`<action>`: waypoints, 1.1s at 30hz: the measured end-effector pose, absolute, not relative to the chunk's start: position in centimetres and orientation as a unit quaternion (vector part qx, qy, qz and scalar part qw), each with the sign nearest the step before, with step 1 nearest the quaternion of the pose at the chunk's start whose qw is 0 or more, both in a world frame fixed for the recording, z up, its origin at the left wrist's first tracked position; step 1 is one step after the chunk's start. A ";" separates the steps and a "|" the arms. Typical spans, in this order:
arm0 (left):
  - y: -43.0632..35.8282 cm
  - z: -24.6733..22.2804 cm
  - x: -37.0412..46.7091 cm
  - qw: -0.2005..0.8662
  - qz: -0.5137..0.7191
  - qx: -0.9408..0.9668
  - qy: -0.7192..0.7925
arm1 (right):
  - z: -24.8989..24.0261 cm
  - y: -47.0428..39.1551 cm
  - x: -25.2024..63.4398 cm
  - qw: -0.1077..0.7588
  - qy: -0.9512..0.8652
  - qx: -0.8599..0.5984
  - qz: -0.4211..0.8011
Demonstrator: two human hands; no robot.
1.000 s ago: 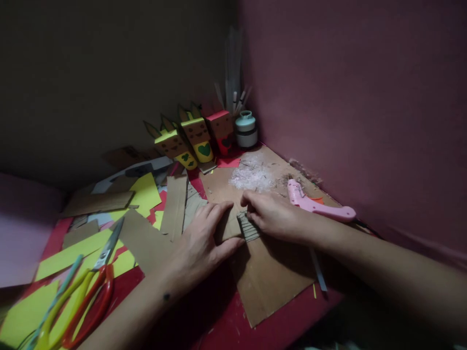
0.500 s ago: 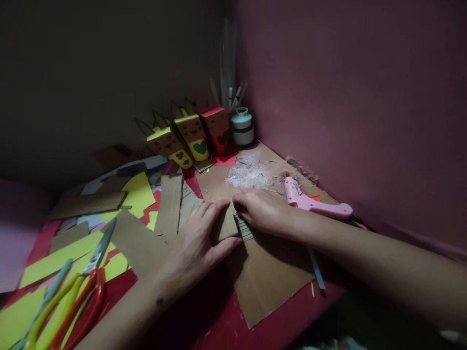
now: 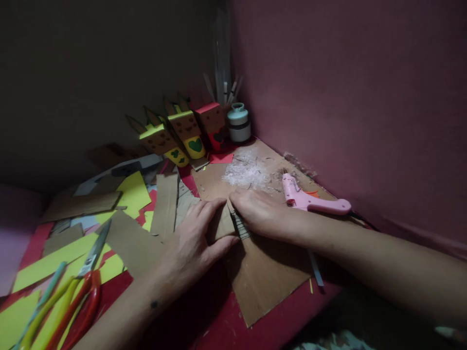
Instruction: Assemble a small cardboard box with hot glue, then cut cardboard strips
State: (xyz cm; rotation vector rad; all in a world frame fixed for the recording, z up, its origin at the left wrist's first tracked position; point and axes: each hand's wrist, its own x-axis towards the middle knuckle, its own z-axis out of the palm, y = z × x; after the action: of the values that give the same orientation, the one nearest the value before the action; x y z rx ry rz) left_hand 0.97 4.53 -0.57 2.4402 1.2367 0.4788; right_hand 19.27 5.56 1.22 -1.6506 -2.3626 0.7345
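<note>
A small brown cardboard piece (image 3: 222, 225) lies under my left hand (image 3: 197, 236), whose fingers and thumb span it and hold its edges. Right beside that piece shows a strip of ridged, corrugated cardboard (image 3: 241, 226) with dark lines. My right hand (image 3: 257, 211) is closed at the strip's far end, fingertips curled by the piece's edge; what they pinch is hidden. Both hands rest over a larger cardboard sheet (image 3: 266, 287) on the red tabletop (image 3: 204, 311).
Scissors (image 3: 85, 279) lie left on yellow paper scraps (image 3: 54, 260) and cardboard offcuts. A pink glue gun (image 3: 314, 200) lies right, near the wall. Behind stand box-headed paper figures (image 3: 188, 127), a pale jar (image 3: 239, 124) and a pile of clear bits (image 3: 246, 170).
The whole view has shifted slightly, so things appear a little further left and up. Both hands keep nearly the same places on the cardboard.
</note>
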 end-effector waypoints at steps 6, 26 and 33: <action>4.6 -0.5 1.1 0.178 0.175 0.868 0.430 | 0.6 5.8 19.3 0.089 -0.809 -0.535 0.227; 4.5 -0.4 1.0 0.184 0.162 0.863 0.442 | 1.0 5.5 19.4 0.063 -0.813 -0.527 0.239; 4.5 -0.5 1.0 0.181 0.168 0.863 0.440 | 1.1 5.8 19.5 0.061 -0.810 -0.530 0.243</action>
State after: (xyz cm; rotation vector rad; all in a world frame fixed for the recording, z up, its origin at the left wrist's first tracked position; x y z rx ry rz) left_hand 0.99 4.51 -0.51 2.4384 1.2433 0.4754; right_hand 19.53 5.78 1.14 -1.6046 -2.4501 0.7357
